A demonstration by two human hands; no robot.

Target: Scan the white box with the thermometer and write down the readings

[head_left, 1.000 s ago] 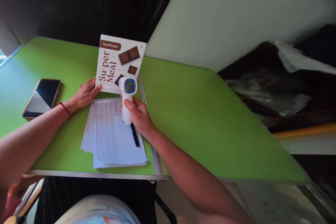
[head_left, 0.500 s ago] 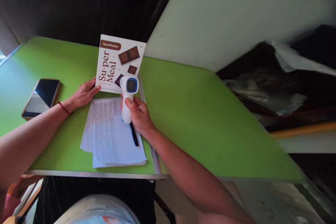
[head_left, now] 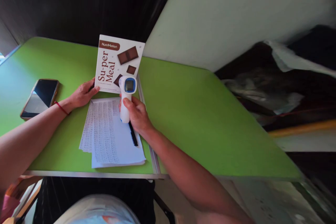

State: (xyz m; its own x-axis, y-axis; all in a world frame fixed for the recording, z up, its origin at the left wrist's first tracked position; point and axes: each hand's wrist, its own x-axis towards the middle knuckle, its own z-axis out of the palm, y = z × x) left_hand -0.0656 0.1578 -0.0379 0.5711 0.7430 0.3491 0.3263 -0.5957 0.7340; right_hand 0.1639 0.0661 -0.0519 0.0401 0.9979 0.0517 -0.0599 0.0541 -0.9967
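My left hand [head_left: 84,92] grips the lower left corner of a white box [head_left: 109,66] printed "NutriMotion Su-per Meal" with chocolate pieces. The box stands upright with its front toward me; the fingers behind it are hidden. In my right hand [head_left: 138,113] is a white infrared thermometer [head_left: 126,103] with a blue-rimmed screen, its handle wrapped by the fingers. It overlaps the box's lower right part in view, its screen facing me. Below both lie sheets of paper [head_left: 115,147] covered partly in handwriting. A black pen [head_left: 133,134] rests on the top sheet, close under my right hand.
A smartphone [head_left: 40,98] lies left of my left forearm on the green table [head_left: 196,119]. A metal seam divides the tabletop near the papers. Beyond it are a dark panel [head_left: 86,3] and a pale wall [head_left: 223,14]. Shelves with plastic bags [head_left: 267,92] stand at right.
The whole view has shifted very slightly, so things sit a little further left. Both hands keep their hold on the box and thermometer. The thermometer's screen looks a bit lighter.
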